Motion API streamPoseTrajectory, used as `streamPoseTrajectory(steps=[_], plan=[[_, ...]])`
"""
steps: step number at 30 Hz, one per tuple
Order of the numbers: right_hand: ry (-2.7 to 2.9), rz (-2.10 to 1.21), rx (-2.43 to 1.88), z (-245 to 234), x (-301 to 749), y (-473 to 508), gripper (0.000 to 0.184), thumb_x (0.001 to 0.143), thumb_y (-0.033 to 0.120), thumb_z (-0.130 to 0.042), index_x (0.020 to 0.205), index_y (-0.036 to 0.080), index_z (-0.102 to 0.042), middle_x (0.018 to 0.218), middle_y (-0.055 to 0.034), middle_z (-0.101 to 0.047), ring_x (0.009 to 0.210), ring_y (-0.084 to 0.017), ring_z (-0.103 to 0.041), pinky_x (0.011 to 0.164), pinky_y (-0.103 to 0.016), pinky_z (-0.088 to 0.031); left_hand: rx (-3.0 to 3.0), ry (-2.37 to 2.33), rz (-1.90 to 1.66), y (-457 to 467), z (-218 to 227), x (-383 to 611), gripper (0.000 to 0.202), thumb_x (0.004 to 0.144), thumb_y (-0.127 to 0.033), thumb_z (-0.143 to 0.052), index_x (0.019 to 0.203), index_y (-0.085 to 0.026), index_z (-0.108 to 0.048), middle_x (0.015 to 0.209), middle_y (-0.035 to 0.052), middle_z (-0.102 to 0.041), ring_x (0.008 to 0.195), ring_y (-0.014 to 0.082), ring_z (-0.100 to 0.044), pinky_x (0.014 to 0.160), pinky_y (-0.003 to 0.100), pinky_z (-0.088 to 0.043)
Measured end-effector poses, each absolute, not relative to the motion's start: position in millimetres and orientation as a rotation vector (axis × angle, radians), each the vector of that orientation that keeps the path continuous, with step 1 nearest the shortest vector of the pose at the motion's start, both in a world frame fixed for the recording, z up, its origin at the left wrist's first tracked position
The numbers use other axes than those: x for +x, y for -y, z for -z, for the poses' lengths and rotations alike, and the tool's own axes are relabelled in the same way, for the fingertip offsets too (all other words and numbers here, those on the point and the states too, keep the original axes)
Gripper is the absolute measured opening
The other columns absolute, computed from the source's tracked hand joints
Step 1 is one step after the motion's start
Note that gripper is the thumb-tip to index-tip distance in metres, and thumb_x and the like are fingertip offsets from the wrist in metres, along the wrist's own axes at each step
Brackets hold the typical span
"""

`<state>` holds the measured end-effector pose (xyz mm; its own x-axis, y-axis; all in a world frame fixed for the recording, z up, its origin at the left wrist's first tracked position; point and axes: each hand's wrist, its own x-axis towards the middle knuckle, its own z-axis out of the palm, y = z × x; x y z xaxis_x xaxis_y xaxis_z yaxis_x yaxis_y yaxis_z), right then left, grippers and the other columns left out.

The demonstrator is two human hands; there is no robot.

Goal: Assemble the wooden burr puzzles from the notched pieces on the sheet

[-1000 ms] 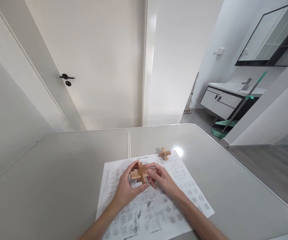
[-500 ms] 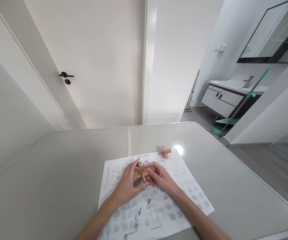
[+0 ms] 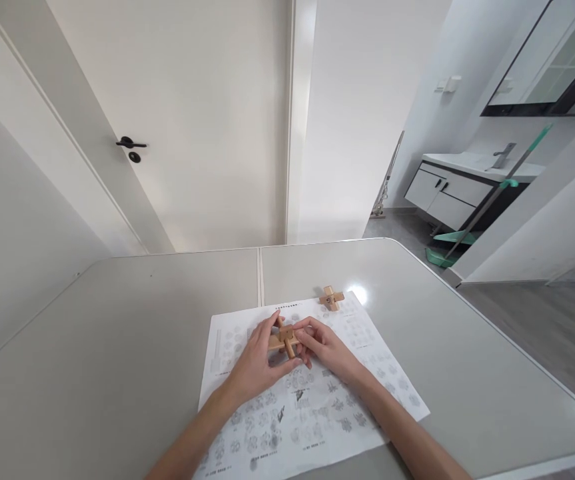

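Observation:
Between my two hands is a cross-shaped wooden interlocking puzzle (image 3: 287,335), made of several light-brown bars. My left hand (image 3: 258,357) grips it from the left, its fingers at the far end and the thumb at the near end. My right hand (image 3: 326,348) pinches the puzzle's right side with thumb and fingertips, which hide part of it. Beneath both hands lies a printed paper sheet (image 3: 312,437) covered with small grey diagrams. Beyond my right hand, a second wooden cross puzzle (image 3: 332,298) with a dark mark rests at the sheet's far edge.
The grey table (image 3: 117,347) has a seam running away from me and a rounded far right corner. Past it stand a white door (image 3: 207,120) with a black handle, a washbasin cabinet (image 3: 450,190), and a green broom and dustpan (image 3: 440,257) on the floor.
The view has shifted slightly, so the table and hands sit a little differently in the picture. Both hands keep their hold on the puzzle, with only slight finger movement.

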<state>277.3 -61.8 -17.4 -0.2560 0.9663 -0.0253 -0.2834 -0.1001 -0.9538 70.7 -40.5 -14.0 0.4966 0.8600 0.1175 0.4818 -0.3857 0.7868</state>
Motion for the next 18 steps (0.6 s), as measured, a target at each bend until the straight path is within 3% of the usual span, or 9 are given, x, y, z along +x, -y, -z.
streamPoseTrajectory(steps=[5,7,10,13,18], plan=[[0.825,-1.735,-0.760,13.0,281.8,64.5,0.036,0.086,0.047,-0.081,0.097,0.019,-0.061,0.071,0.0011,-0.067,0.052,-0.009,-0.056,0.051,-0.022,-0.045,1.933,-1.101,-0.839,42.9,7.5,73.1,0.083,0.084,-0.046,-0.078,0.152,-0.031,-0.032,0.146,0.0128,-0.054,0.126,0.0310,-0.058,0.104,0.048,-0.048],[0.690,-1.798,-0.715,13.2,284.0,65.8,0.034,0.084,0.041,-0.084,0.095,0.019,-0.061,0.069,0.0011,-0.067,0.051,-0.008,-0.056,0.051,-0.020,-0.044,1.962,-1.077,-0.861,44.4,4.3,74.5,0.062,0.090,-0.046,-0.072,0.142,-0.027,-0.044,0.135,0.0122,-0.061,0.114,0.0277,-0.062,0.097,0.044,-0.050],[0.543,-1.858,-0.653,16.0,284.9,67.1,0.033,0.081,0.032,-0.088,0.093,0.018,-0.061,0.070,0.0007,-0.067,0.055,-0.008,-0.058,0.053,-0.018,-0.044,2.036,-1.040,-0.786,47.2,-0.5,76.6,0.024,0.102,-0.043,-0.053,0.111,-0.022,-0.059,0.102,0.0057,-0.068,0.088,0.0211,-0.062,0.083,0.036,-0.050],[0.513,-1.882,-0.612,18.2,283.3,67.7,0.032,0.081,0.029,-0.088,0.093,0.016,-0.062,0.071,0.0012,-0.064,0.057,-0.007,-0.057,0.054,-0.016,-0.045,2.023,-1.027,-0.732,49.9,-3.4,78.4,0.031,0.107,-0.042,-0.039,0.091,-0.022,-0.056,0.078,-0.0003,-0.062,0.068,0.0165,-0.055,0.069,0.030,-0.046],[0.616,-1.918,-0.631,16.5,282.1,69.0,0.033,0.085,0.037,-0.085,0.093,0.019,-0.058,0.064,0.0069,-0.052,0.045,-0.003,-0.037,0.041,-0.015,-0.028,1.935,-0.973,-0.730,50.7,-2.9,78.8,0.029,0.108,-0.041,-0.037,0.094,-0.022,-0.053,0.076,-0.0010,-0.066,0.061,0.0142,-0.053,0.061,0.027,-0.042]])
